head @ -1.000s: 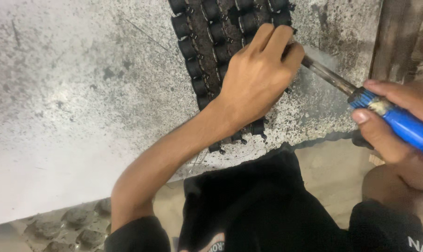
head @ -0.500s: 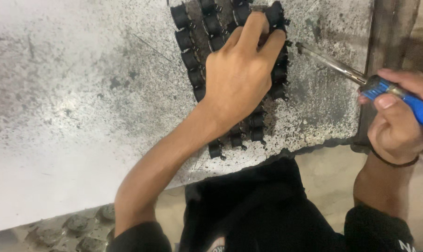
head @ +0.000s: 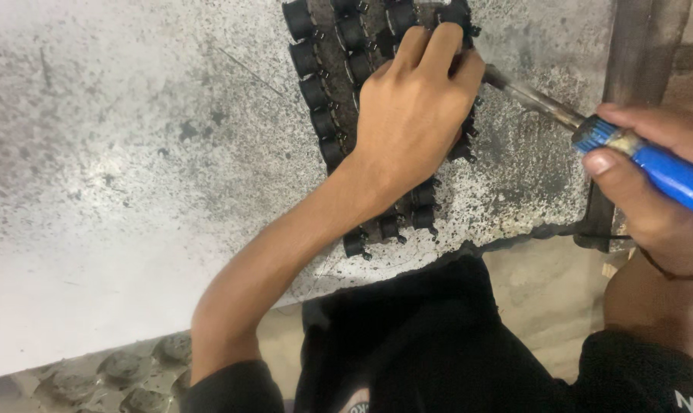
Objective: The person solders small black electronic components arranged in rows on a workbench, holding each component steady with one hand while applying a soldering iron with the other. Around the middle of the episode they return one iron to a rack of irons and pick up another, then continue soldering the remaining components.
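A dark board (head: 339,115) studded with rows of small black cylindrical parts lies on a grey, speckled metal tabletop (head: 132,153). My left hand (head: 415,115) rests flat on the board, fingers curled over its far right part and pressing it down. My right hand (head: 652,183) grips the blue handle of a soldering iron (head: 667,172) at the right edge. Its metal shaft (head: 530,95) points left, and the tip is hidden behind my left fingers.
The tabletop's near edge runs diagonally from lower left to right. A dark metal upright (head: 637,61) stands at the right. Below the table are my dark clothes (head: 453,344) and a grey moulded tray (head: 132,367) at the lower left.
My left hand has slid up the board toward its far end. The soldering iron tip, held away from the board half a second ago, has come back in under my left fingers.
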`<state>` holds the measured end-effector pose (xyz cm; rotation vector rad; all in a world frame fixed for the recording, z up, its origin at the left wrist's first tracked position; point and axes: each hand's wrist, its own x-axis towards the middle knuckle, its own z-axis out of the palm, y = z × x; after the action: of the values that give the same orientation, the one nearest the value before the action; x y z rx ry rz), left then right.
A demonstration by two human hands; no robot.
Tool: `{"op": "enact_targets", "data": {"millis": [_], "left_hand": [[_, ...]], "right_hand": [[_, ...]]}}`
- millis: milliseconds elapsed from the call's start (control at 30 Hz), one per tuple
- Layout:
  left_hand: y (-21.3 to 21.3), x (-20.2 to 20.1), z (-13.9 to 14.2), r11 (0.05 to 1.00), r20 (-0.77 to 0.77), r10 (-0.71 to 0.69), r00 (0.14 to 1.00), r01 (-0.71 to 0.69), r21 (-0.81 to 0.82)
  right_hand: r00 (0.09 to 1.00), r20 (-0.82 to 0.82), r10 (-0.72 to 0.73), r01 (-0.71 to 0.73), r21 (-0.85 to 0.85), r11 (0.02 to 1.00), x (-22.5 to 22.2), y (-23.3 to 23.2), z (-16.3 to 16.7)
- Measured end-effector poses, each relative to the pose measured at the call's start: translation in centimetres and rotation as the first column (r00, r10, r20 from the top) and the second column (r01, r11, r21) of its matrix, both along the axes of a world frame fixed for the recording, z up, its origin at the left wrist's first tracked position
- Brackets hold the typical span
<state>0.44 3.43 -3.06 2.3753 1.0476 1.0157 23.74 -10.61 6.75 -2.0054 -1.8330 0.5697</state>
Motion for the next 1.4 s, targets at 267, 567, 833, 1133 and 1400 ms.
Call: {"op": "enact_targets", "data": {"millis": [267,567,833,1133,1400], "left_hand": [[-0.4,-0.3,0.4,1.000,0.003,-0.003,1.000,0.003,0.025],[-0.1,0.8,1.8,0.999,0.016,0.004,1.000,-0.004,0.036],[0.9,-2.5,7.1,0.999,0.145,0.040,0.989,-0.043,0.015],[2.9,-0.3,3.1,0.991,-0.004,0.097,0.995,-0.097,-0.094],[3.0,0.3,0.5,0.996,0.014,0.065,0.998,-0.064,-0.063]], "right_hand": [[0.999,0.015,0.031,-0.031,0.030,0.999,-1.8,0.1,1.4],[0.997,-0.070,0.018,-0.011,0.097,0.995,-0.8,-0.4,1.7],[0.871,-0.477,-0.115,0.175,0.083,0.981,4.0,-1.3,-1.7],[0.740,-0.663,-0.115,0.295,0.167,0.941,1.7,1.5,-2.7],[0.831,-0.532,-0.162,0.249,0.096,0.964,0.3,2.8,-1.9]]}}
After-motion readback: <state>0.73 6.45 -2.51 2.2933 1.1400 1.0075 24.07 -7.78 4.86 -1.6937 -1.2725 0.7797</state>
